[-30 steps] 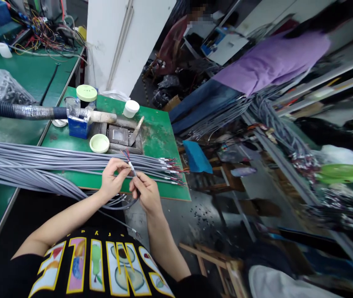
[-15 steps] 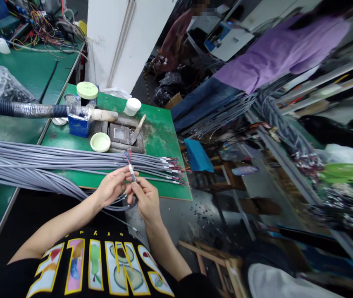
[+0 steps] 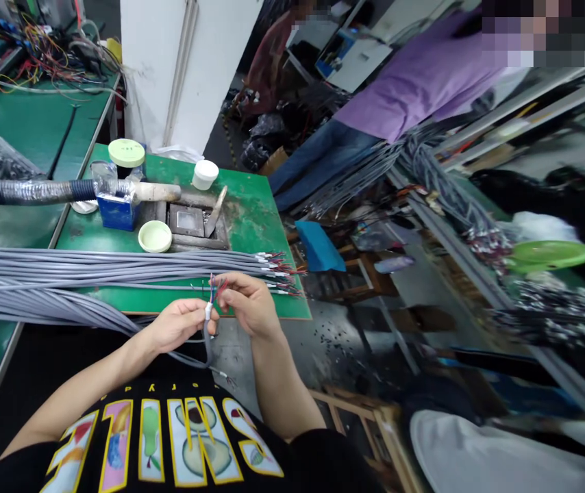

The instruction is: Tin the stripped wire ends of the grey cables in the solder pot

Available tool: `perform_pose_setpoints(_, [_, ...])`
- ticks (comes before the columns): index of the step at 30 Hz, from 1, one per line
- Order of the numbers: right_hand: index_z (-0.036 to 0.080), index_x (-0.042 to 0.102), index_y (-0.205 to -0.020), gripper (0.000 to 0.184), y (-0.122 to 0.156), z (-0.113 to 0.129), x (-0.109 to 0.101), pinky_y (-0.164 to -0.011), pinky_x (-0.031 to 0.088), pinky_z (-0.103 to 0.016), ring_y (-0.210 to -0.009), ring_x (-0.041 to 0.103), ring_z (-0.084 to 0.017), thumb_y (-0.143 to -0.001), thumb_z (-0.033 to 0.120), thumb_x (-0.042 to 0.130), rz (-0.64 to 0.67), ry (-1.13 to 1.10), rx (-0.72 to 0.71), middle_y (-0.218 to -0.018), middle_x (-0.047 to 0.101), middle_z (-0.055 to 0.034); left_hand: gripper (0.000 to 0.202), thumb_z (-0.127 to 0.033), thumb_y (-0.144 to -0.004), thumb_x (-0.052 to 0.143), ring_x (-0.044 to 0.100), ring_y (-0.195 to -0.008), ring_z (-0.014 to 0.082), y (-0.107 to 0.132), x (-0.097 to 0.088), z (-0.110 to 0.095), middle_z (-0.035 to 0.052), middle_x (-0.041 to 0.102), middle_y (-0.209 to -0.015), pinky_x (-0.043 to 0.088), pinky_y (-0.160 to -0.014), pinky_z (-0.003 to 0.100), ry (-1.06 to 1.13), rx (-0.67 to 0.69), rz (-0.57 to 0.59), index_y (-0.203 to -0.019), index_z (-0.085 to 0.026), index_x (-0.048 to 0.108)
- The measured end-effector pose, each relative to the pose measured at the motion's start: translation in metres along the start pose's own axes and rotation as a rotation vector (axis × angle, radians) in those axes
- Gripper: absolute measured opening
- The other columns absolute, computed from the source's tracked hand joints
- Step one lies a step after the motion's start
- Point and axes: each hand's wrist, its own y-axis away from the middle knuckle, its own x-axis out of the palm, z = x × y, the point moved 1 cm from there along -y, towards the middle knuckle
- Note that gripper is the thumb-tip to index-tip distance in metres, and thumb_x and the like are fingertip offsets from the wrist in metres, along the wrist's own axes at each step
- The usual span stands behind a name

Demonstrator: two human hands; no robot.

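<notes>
On the green workbench (image 3: 244,130), a bundle of grey cables (image 3: 118,263) runs past the edge. The left hand (image 3: 179,325) clenches 1 white-sleeved cable end (image 3: 208,311) over the bench, while the right hand (image 3: 249,305) seems to pinch its coloured wires (image 3: 214,289).

Just beyond the hands, a green-topped bench (image 3: 251,226) carries a pale green lid (image 3: 155,236), a blue tin (image 3: 116,212), a white plastic jar (image 3: 205,174) and a black corrugated hose (image 3: 15,191). Farther off to their right, a person in a purple shirt (image 3: 416,82) stands beside hanging bundles of cable (image 3: 426,164).
</notes>
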Motion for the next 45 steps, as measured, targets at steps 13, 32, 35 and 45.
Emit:
perform_pose_setpoints(13, [0.021,0.029,-0.048,0.039,-0.011,0.014,0.012,-0.037,0.022,-0.020,-0.038,0.018,-0.006,-0.068,0.035,0.060,-0.060,-0.325,-0.109,-0.042,0.019,0.0095,0.039,-0.053,-0.065,0.077,0.054,-0.053,0.0118,0.008,-0.006,0.000,0.0035,0.064,-0.054,0.041,-0.065,0.027,-0.306,0.020,0.068,-0.071,-0.015,0.074])
perform_pose_setpoints(32, [0.019,0.062,-0.052,0.019,0.001,0.005,0.027,-0.046,0.038,-0.023,-0.046,0.046,-0.010,-0.069,0.028,0.060,-0.005,0.253,-0.107,-0.048,0.053,0.0028,0.027,-0.042,-0.076,0.070,0.062,-0.072,0.0183,0.009,-0.010,-0.012,0.0072,0.071,-0.068,0.048,-0.073,0.029,-0.557,0.155,0.064,-0.081,-0.016,0.075])
perform_pose_setpoints(35, [0.019,0.056,-0.048,0.019,-0.007,0.000,0.025,-0.039,0.031,-0.021,-0.039,0.038,-0.008,-0.064,0.028,0.059,-0.027,0.005,-0.039,-0.044,0.046,0.0041,0.025,-0.040,-0.080,0.066,0.061,-0.076,0.0195,0.014,-0.007,-0.016,0.0089,0.071,-0.071,0.048,-0.074,0.029,-0.678,0.189,0.126,-0.082,-0.017,0.076])
perform_pose_setpoints(45, [0.018,0.063,-0.060,0.018,-0.010,0.006,0.002,-0.040,0.029,-0.022,-0.039,0.038,-0.008,-0.072,0.032,0.062,-0.081,0.207,-0.156,-0.044,0.046,0.0046,0.031,-0.044,-0.071,0.074,0.062,-0.062,0.0158,0.018,-0.025,-0.004,0.0084,0.071,-0.067,0.049,-0.067,0.027,-0.464,0.142,-0.082,-0.077,-0.014,0.075])
